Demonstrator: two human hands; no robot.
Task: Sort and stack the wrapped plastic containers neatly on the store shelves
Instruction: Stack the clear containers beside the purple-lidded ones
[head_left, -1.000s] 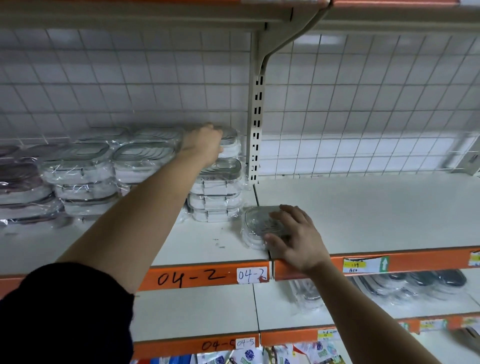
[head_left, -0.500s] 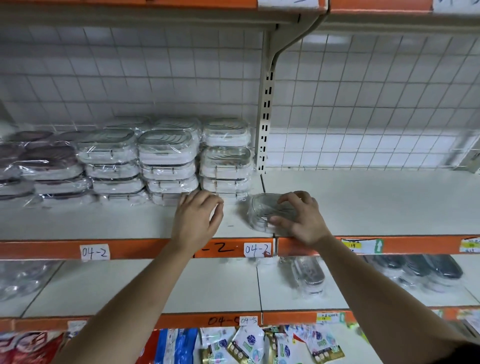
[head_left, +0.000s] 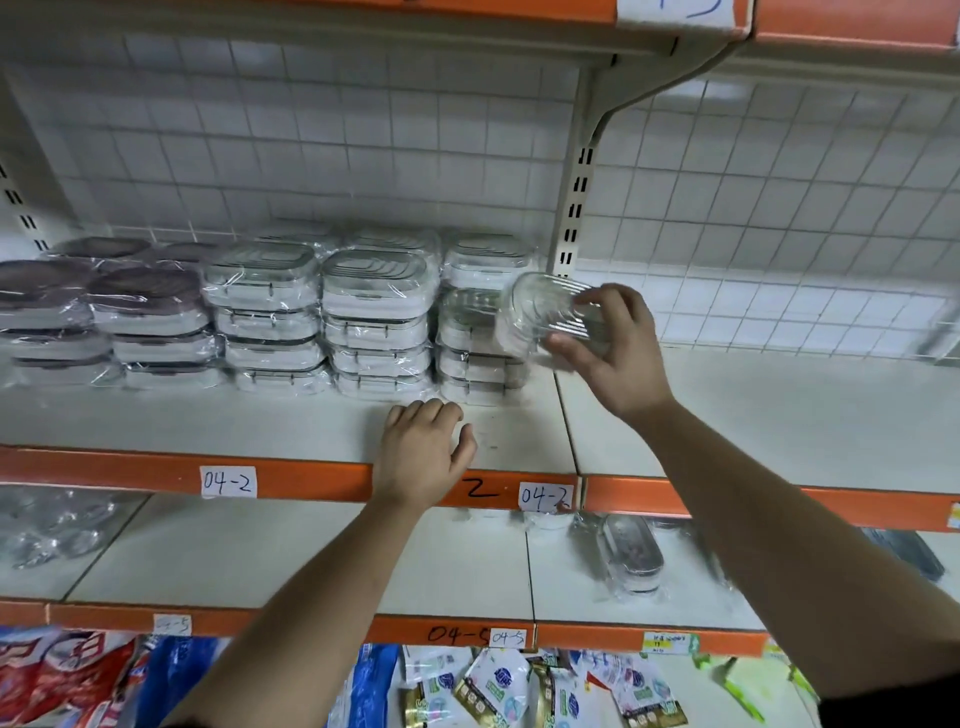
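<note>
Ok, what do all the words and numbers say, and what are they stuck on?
"04-2": white label on the upper orange edge.
"04-2": second label, same edge.
"2": marker digit beside the left hand, rest hidden.
"04-5": marker writing and small label, lower orange edge.
Unreadable: yellow price tag, packets, cut-off top label, blurred left label.

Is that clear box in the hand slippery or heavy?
Probably light: the right hand alone holds the wrapped container up. Its glossy film looks slippery, so it might slide. It seems stiff, holding its shape.
</note>
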